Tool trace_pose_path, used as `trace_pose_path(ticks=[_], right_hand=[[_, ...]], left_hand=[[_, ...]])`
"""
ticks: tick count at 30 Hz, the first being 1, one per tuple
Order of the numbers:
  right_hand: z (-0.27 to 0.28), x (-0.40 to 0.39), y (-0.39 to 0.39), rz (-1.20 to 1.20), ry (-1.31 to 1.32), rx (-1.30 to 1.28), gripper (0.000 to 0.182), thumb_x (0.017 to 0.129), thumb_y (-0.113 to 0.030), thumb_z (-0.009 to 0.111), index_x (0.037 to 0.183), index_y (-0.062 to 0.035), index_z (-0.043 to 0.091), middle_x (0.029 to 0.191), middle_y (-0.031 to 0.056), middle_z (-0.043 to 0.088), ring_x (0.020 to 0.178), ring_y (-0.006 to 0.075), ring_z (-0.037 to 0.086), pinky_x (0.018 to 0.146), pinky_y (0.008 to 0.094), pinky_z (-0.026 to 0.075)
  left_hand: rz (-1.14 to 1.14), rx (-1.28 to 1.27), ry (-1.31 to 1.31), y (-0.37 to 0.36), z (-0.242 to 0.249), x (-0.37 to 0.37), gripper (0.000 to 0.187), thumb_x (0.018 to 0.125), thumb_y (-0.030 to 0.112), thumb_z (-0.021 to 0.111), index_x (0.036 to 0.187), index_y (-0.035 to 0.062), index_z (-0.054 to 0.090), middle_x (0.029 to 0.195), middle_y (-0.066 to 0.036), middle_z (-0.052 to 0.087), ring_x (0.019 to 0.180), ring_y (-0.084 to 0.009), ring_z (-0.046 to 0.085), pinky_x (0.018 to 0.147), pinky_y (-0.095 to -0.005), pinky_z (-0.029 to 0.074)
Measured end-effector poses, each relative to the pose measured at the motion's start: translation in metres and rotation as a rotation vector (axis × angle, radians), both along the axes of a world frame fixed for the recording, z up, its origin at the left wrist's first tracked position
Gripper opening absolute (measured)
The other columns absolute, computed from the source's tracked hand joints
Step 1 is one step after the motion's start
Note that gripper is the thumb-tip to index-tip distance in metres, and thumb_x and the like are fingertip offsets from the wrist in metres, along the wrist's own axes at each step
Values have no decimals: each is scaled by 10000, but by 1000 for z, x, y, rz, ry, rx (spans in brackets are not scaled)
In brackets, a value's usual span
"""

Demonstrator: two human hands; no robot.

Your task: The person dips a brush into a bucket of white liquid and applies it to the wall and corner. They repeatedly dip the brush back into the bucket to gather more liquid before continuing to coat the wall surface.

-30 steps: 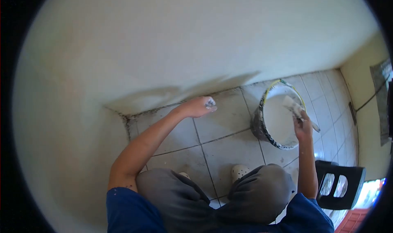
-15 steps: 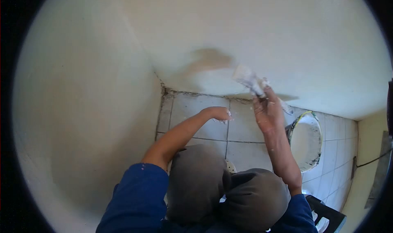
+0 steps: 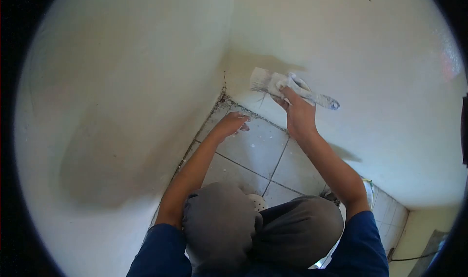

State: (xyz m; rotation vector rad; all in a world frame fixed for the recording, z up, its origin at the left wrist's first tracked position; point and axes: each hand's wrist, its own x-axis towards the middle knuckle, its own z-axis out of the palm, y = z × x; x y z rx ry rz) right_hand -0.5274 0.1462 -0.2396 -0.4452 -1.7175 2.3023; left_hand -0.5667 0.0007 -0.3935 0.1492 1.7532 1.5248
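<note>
My right hand (image 3: pixel 300 111) is closed around a paint-smeared paintbrush (image 3: pixel 325 101). Its wide white bristles (image 3: pixel 260 79) point left, close to the right-hand wall (image 3: pixel 351 48) near the corner. White paint coats the brush's handle and neck. Low over the floor tiles, my left hand (image 3: pixel 233 124) hangs near the foot of the corner with its fingers loosely bent and apart. Nothing shows between them, and white specks mark the fingertips.
A second wall (image 3: pixel 122 82) rises on the left. Pale floor tiles (image 3: pixel 251 148) carry white drips, and their edge along the walls is dark and rough. The paint bucket (image 3: pixel 369 191) is mostly hidden behind my right arm. A white perforated shoe (image 3: pixel 257 202) shows between my knees.
My view has turned, so the corner sits further right. The brush has moved left and up toward the corner, its handle now pointing right. My left hand has moved closer to the corner.
</note>
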Motion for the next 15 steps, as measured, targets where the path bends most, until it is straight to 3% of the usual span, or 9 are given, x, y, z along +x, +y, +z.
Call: trace_pose_path(ticks=[2,5,8,11,15], right_hand=[[-5,-17,-4,59,76,183,338,757,-42,600,1068,38,496,1001,101,554,953,194,560,841,310,472],[-21,-44,1,105,351,731,300,744,-53,613,1023,26,539,989,107,569,883,223,581,754,316,477],[-11,-72,-6,211,831,1224,306,708,-57,632,1008,-30,578,913,114,569,798,278,572,676,350,462],[-12,-109,-16,357,756,1394,383,655,-62,654,1030,-105,587,805,121,540,742,312,545,652,372,454],[62,-129,-23,148,986,1638,376,643,-58,632,1010,-133,594,780,117,523,753,279,559,627,372,460]], left_hand=[[60,-67,70,-17,5,6,373,821,356,524,980,20,563,835,-83,642,768,-142,600,624,-270,425],[73,-117,104,-32,1,8,398,812,338,534,976,-25,555,826,-116,640,787,-185,611,643,-292,441],[44,-266,187,-29,10,6,458,800,352,541,1021,-49,540,842,-149,638,820,-227,614,710,-322,449],[72,-213,215,-13,-31,3,518,788,379,545,1057,-64,526,859,-180,632,841,-261,609,771,-336,440],[-5,-114,160,-1,-35,4,560,780,408,543,1083,-62,518,875,-183,632,855,-270,605,797,-342,432]])
